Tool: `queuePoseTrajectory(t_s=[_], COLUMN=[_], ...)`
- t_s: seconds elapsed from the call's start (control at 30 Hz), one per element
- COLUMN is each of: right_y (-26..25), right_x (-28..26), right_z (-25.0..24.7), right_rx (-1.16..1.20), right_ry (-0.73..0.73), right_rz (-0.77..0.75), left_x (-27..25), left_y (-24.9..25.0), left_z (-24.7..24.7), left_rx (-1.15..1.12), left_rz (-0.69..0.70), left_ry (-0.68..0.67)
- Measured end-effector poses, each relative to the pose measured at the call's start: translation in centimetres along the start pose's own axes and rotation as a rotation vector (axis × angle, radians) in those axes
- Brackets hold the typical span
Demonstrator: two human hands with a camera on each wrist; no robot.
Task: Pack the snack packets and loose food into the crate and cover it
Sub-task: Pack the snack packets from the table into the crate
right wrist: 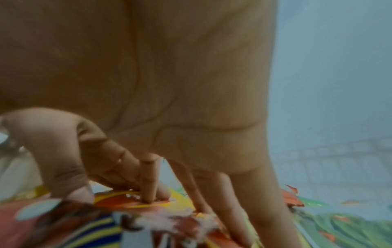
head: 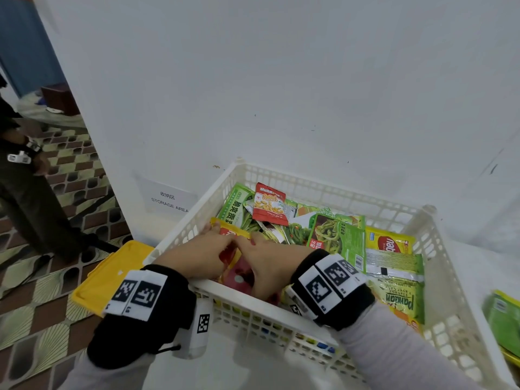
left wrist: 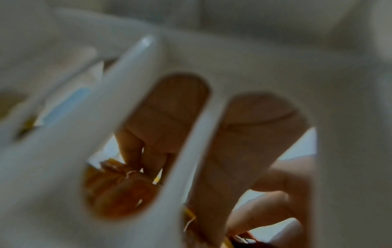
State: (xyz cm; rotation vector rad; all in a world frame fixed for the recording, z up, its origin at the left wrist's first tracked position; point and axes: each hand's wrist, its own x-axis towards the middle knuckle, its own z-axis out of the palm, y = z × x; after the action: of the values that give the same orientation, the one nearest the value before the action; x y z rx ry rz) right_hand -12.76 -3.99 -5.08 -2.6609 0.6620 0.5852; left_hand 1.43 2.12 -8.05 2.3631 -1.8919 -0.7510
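Head view: both our hands work a red-and-yellow packet (head: 236,266) at the crate's near left corner.

Our left hand (head: 197,253) and right hand (head: 267,266) meet on that packet, fingers (right wrist: 148,188) curled down onto its top edge, pinching it inside the white crate (head: 332,190). Beyond them the crate holds a small red peanut packet (head: 269,205), green packets (head: 336,235) and a pandan cake packet (head: 399,298). A yellow lid (head: 109,277) lies just beside the crate on the left, another green packet (head: 503,319) on the bench at right, a storage-area label (head: 168,202) behind.
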Motion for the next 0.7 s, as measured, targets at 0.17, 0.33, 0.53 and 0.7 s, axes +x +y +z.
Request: queuePoseTrajectory(t_s=[0.17, 0.33, 0.53, 0.7], right_y=[0.9, 0.2, 0.4, 1.8], right_x=[-1.4, -0.6, -0.2, -0.7], right_z=[-1.3, -0.3, -0.1, -1.3], right_rx=[0.053, -0.099, -0.081, 0.196], right_ry=[-0.041, 0.062, 0.128, 0.182], right_rz=[-0.107, -0.083, -0.125, -0.125], left_x=[0.7, 0.1, -2.3, -7.4], left_y=[-0.4, -0.2, 1.2, 2.8], left_z=[0.4, 0.3, -1.1, -4.9], left_rx=[0.132, 0.130, 0.183, 0.219], left_rz=[-0.025, 0.000, 0.018, 0.141], left_ry=[-0.057, 0.041, 0.105, -0.002])
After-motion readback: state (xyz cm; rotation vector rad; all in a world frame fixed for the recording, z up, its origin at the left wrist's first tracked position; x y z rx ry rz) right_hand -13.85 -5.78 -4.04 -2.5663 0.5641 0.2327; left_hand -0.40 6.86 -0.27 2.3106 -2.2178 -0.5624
